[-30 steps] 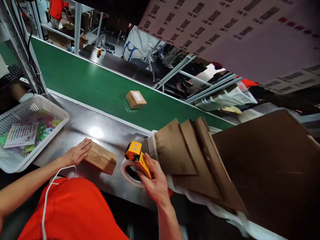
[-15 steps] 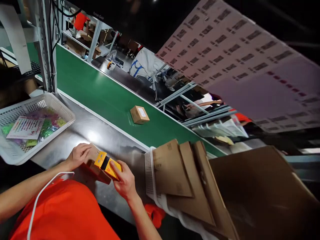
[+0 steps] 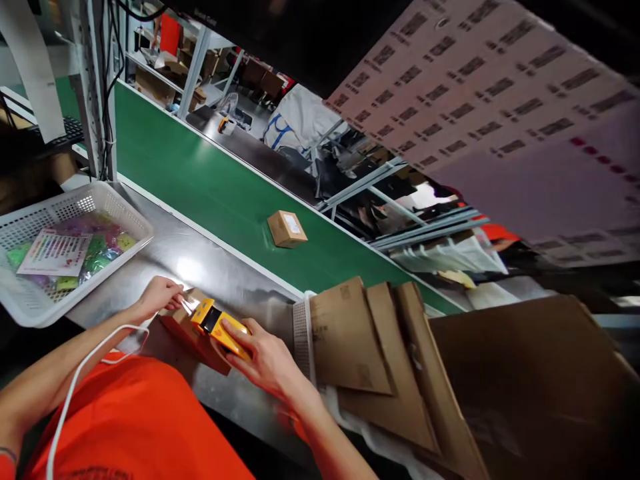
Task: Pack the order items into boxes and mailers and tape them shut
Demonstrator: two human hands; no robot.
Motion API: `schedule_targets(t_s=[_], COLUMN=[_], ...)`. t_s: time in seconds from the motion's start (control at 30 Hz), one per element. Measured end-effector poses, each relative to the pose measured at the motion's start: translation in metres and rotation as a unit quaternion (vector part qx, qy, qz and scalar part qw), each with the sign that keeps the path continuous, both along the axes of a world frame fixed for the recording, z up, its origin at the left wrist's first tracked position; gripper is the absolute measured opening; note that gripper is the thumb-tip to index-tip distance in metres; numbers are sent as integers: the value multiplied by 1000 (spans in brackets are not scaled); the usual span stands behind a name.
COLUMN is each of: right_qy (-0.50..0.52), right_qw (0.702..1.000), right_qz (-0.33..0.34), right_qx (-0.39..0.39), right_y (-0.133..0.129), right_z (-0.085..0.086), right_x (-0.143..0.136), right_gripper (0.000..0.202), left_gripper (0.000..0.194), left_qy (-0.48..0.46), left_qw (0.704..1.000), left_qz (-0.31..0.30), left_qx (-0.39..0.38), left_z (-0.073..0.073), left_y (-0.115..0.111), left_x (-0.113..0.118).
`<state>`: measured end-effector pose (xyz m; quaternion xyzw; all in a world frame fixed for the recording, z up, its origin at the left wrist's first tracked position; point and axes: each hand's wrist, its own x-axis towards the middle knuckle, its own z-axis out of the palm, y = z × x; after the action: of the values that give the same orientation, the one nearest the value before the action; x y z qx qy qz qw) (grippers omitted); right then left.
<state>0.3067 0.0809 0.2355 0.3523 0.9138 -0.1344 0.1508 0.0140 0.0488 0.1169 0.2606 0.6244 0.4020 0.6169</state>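
Carton: the small brown carton (image 3: 193,330) lies on the steel bench (image 3: 235,280) at its near edge, just in front of the person's orange shirt, between the white basket (image 3: 107,203) and the stack of flat cardboard (image 3: 380,353).
Change: a second ago the yellow tape dispenser (image 3: 217,325) stood on the bench to the right of the carton, with the right hand only resting on it; now it lies across the carton's top, nose toward the left hand. Judged from that, a strip of tape is being laid along the top seam.
Right hand (image 3: 267,360): fingers curled tight around the dispenser's handle, pressing it onto the carton.
Left hand (image 3: 157,297): fingers nearly closed, tips on the carton's far end, beside the shiny tape end (image 3: 187,305).
Conveyor (image 3: 210,193): the green belt behind the bench carries one labelled parcel (image 3: 287,229), well apart from the hands.
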Motion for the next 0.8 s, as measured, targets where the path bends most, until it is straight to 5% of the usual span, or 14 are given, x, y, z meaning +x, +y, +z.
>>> schedule_targets(t_s=[0.13,0.4,0.63,0.8], right_qy=[-75,-93,-65,-5], right_qw=[997,993,994,996], right_qz=[-36,-67,-83,-90], right_qx=[-1,-14,-2,16], right_y=[-7,-4,-4,-6], right_z=[9,3,-1,-14], right_x=[-18,-49,-50,-41], right_gripper=[57,57,54,46], left_gripper=[27,29,42,37], left_qy=[30,85,178,268], left_qw=[999,996,982,957], left_qz=[16,1,-61,-109], left_qx=[-32,-34,-6,17], left_z=[-3,-33,-73,-83], left_y=[10,21,5,0], left_x=[-32,-39,-10,2])
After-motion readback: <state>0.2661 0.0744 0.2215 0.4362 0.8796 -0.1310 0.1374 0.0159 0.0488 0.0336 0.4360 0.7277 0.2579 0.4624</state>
